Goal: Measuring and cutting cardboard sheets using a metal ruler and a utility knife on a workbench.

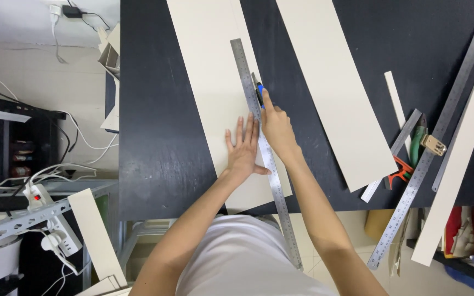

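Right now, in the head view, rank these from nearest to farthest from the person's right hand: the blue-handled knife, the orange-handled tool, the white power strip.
1. Blue-handled knife: held in the right hand, against the steel ruler.
2. Orange-handled tool: to the right, on the black table.
3. White power strip: far left, off the table.

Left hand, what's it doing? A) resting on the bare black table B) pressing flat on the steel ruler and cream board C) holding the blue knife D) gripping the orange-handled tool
B: the left hand lies flat, fingers spread, over the cream board and the steel ruler; the right hand holds the blue knife against the ruler's edge.
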